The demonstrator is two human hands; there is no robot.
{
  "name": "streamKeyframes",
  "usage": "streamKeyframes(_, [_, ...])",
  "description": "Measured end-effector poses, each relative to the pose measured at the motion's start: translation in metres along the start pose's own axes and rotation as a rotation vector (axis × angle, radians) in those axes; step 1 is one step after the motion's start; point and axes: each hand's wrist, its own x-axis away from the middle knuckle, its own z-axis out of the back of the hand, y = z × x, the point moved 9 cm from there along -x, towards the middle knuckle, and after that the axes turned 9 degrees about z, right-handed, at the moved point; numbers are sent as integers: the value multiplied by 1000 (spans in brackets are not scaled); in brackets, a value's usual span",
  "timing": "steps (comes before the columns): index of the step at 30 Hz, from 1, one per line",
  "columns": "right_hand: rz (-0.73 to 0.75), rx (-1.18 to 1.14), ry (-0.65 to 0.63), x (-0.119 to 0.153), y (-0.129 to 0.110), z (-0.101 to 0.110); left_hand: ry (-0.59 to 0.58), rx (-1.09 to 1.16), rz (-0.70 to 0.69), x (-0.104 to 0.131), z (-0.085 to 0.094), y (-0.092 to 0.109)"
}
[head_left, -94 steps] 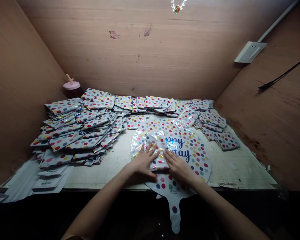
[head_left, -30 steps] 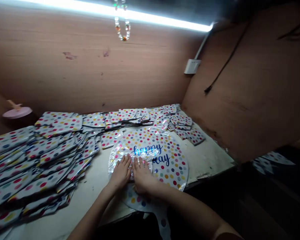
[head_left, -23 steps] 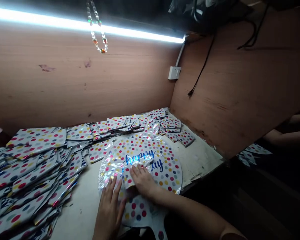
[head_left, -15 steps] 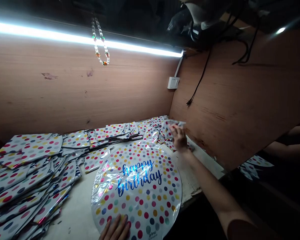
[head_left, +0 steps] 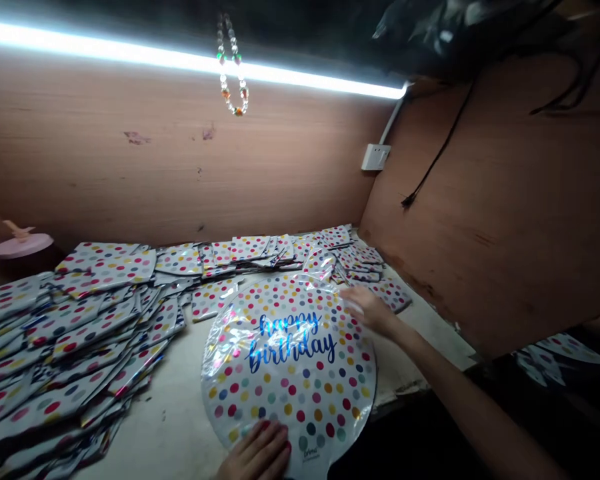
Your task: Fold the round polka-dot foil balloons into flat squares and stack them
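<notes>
A round, flat foil balloon [head_left: 290, 373] with colored dots and blue "happy birthday" lettering lies on the pale work surface. At its lower edge, my left hand [head_left: 260, 450] rests flat on the foil, fingers stretched out. My right hand [head_left: 367, 307] is at the balloon's upper right edge, somewhat blurred; whether its fingers pinch the foil is not clear. Folded dotted balloons [head_left: 357, 263] lie in a small pile just beyond the right hand, with one folded piece [head_left: 393, 293] right beside it.
Large overlapping stacks of folded dotted balloons [head_left: 80, 340] cover the left side. More line the back wall. A pink lid [head_left: 23, 245] stands at far left. A bead string [head_left: 237, 87] hangs near the light tube; a black cable [head_left: 440, 153] hangs at right.
My right hand has let go of a folded balloon at the back pile and come back to the round balloon's edge. The camera view has turned slightly left. My left hand stays on the foil.
</notes>
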Motion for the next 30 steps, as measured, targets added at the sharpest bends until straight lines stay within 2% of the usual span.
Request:
streamKeyframes(2, [349,-169,-154,45,-81,-38,1,136,12,-6,6,-1])
streamKeyframes(3, [461,-226,-234,70,-113,-55,5,220,87,-9,9,-7])
streamKeyframes(5, [533,-293,-221,106,-154,-74,-28,402,331,-9,8,-28])
streamKeyframes(7, [501,-365,-141,121,-170,-81,-120,580,596,-4,1,-47])
streamKeyframes(9, [438,-503,-110,119,-169,-85,-231,735,804,2,-6,-58])
streamKeyframes(10, [400,-596,-135,114,-166,-88,-287,804,880,4,-8,-61])
streamKeyframes(12, [294,-792,-221,101,-157,-92,-379,931,969,4,-11,-63])
streamKeyframes(14, [148,-954,-315,91,-148,-93,-409,1017,1030,4,-12,-64])
streamKeyframes(19, [-136,-1146,-441,88,-138,-98,-336,1063,1192,7,-18,-69])
streamKeyframes(24, [-367,-1210,-321,93,-128,-112,-333,885,1155,-6,-12,-61])
streamKeyframes(27, [-387,-1185,-276,92,-127,-113,-298,878,1202,-8,-13,-60])
streamKeyframes(30, [-285,-1190,-347,89,-135,-109,-221,861,1231,-8,-13,-63])
